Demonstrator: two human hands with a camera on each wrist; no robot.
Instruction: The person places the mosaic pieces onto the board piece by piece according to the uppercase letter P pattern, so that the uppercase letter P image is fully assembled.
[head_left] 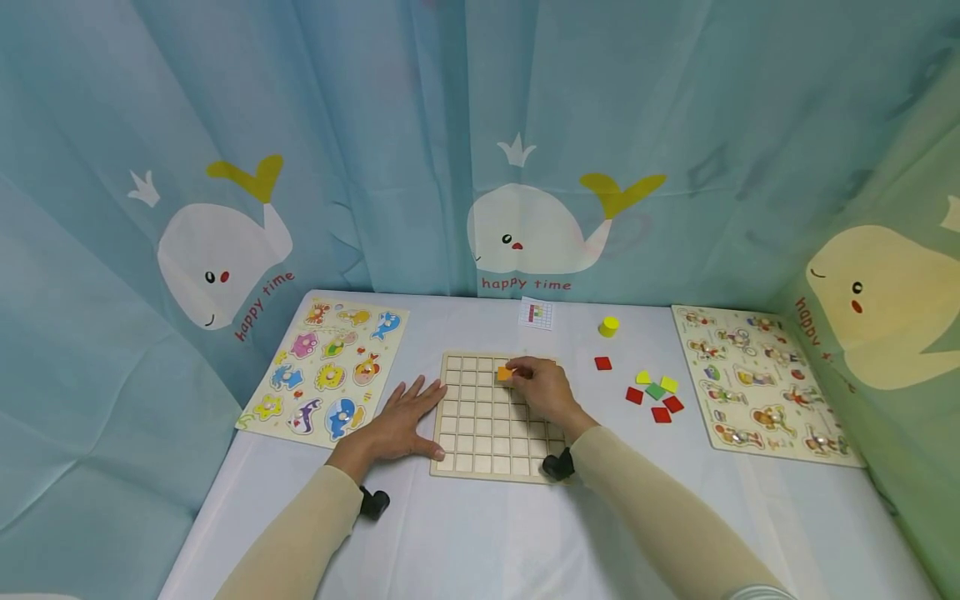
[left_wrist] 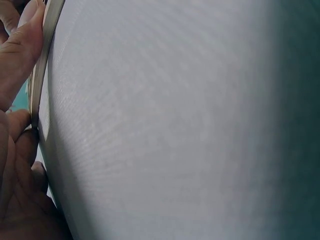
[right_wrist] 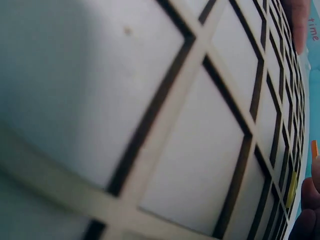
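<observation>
A wooden grid board (head_left: 483,425) lies on the table in the head view. My left hand (head_left: 405,421) has its fingers spread, with thumb and fingertips at the board's left edge; in the left wrist view the thumb (left_wrist: 22,55) touches the board's side. Over the far part of the grid, my right hand (head_left: 545,385) pinches an orange square tile (head_left: 504,374) between thumb and fingers. That tile appears edge-on at the right of the right wrist view, above a yellow tile (right_wrist: 291,190) on the grid. The right hand hides some far-right squares.
Right of the board lie several red tiles (head_left: 662,415), yellow tiles (head_left: 669,384) and a green tile (head_left: 656,391). Behind them is a yellow stack (head_left: 609,326). A pattern card (head_left: 537,314) lies beyond the board. Picture puzzles flank it, left (head_left: 322,358) and right (head_left: 757,379).
</observation>
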